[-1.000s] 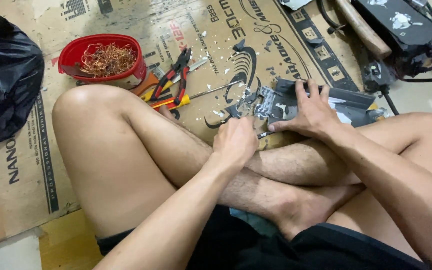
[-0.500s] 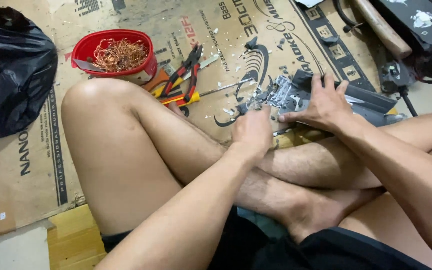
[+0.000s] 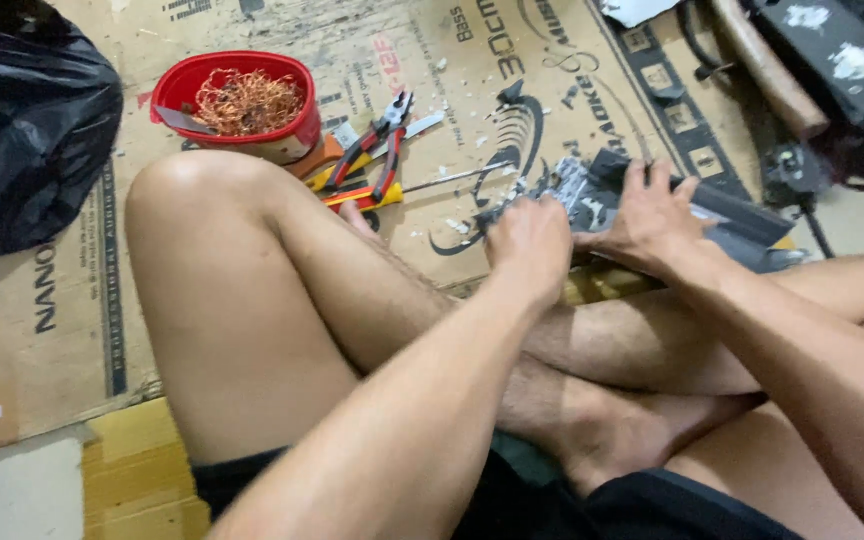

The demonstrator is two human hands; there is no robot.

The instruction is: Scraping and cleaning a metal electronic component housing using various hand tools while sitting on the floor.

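On the flattened cardboard sheet [image 3: 252, 260] covering the floor, person seated cross-legged, knees raised over the work.

Left hand [image 3: 530, 243]: curled into a fist, knuckles up, clenched on something at the near edge of the grey metal part [image 3: 577, 190]. What it grips is hidden under the fingers; cannot tell whether it is a tool or a piece of the part itself.

Right hand [image 3: 652, 215]: fingers spread and pressed flat on the dark grey housing [image 3: 742, 215], holding it down against the cardboard, just beyond the right shin.

Work piece: metal part and housing lie touching, directly in front of the crossed legs, between the two hands.

Surroundings: red bowl [image 3: 237, 95] to the far left of the piece, holding a tangle of copper wire [image 3: 250, 98]. Red-handled pliers [image 3: 377, 150] and a yellow-handled tool [image 3: 357, 190] lie beside the left knee, untouched. Small white chips scattered on the cardboard near the piece. Black plastic bag [image 3: 22, 130] at far left. Wooden handle [image 3: 762, 65] and a dark device [image 3: 837, 55] at top right, well apart from the hands.

Progress, as judged: copper already collected in the bowl suggests some stripping is done. Piece on the cardboard appears only partly taken apart; housing looks largely whole. Extent of remaining wire inside not visible.
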